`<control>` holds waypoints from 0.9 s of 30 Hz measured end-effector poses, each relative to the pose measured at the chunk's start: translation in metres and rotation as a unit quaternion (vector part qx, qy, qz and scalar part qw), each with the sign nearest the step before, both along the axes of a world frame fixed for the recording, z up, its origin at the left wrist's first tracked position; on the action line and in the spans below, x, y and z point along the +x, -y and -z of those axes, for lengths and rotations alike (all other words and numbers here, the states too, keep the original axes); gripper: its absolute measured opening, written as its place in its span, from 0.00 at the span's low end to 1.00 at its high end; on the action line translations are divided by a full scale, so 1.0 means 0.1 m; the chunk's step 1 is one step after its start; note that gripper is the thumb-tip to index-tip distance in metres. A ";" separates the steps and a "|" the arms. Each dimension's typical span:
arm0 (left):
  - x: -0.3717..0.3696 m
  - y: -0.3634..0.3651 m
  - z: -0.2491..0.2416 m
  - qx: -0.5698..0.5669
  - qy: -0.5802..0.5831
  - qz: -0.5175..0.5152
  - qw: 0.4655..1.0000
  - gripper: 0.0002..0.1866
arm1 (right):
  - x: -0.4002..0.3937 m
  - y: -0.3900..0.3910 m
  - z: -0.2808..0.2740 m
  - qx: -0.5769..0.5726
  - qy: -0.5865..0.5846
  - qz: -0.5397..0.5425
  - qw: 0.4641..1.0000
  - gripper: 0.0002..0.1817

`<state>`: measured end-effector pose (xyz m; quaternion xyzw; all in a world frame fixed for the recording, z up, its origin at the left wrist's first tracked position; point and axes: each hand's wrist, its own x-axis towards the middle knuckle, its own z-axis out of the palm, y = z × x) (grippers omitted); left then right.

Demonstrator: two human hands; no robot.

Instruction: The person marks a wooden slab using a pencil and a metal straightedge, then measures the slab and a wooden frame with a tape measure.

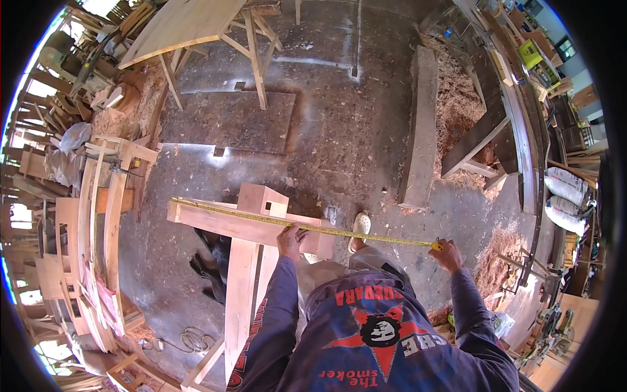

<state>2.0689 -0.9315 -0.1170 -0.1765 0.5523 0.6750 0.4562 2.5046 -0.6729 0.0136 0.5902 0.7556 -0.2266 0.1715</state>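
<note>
Item: yellow tape measure [307,225], drawn out taut across the top of a wooden frame piece [228,225]. Its far end sits at the left end of the top rail, and the blade runs rightward past the rail's right end into open air.

Left hand [290,240]: we press it down on the blade where it crosses the rail, fingers curled over the edge, pinning the tape to the wood.

Right hand [447,255]: we hold it out to the side, clenched around the tape's case (only a small yellow corner shows above the knuckles).

Rail: it carries a small wooden block [262,199] on top and rests on an upright post [240,297].

Surroundings: concrete floor [326,130], a long timber beam [419,124] lying beside wood shavings [457,98], curved wooden parts [98,222] stacked at left.
</note>
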 end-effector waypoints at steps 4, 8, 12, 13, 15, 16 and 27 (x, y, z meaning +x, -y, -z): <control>-0.01 0.01 0.04 0.007 0.005 0.000 1.000 0.14 | 0.00 0.03 -0.02 0.010 -0.005 -0.005 1.000 0.26; -0.02 0.02 0.01 0.010 0.011 0.006 1.000 0.14 | 0.03 0.06 0.02 0.021 -0.010 -0.008 1.000 0.26; -0.01 0.02 0.06 0.009 0.006 0.014 1.000 0.14 | 0.03 0.12 0.04 0.033 -0.013 -0.012 0.999 0.27; -0.01 0.02 0.07 0.010 0.003 0.012 1.000 0.14 | 0.05 0.13 0.07 0.038 -0.013 -0.020 0.999 0.27; 0.00 0.01 0.09 0.012 0.002 0.013 1.000 0.14 | 0.03 0.19 0.06 0.041 -0.017 -0.023 0.999 0.27; 0.01 0.00 0.09 0.013 0.002 0.015 1.000 0.14 | -0.02 0.23 0.02 0.042 -0.019 -0.025 0.999 0.28; 0.00 0.03 0.13 0.038 0.018 0.023 0.999 0.13 | -0.36 0.62 -0.21 0.069 -0.015 -0.004 0.998 0.27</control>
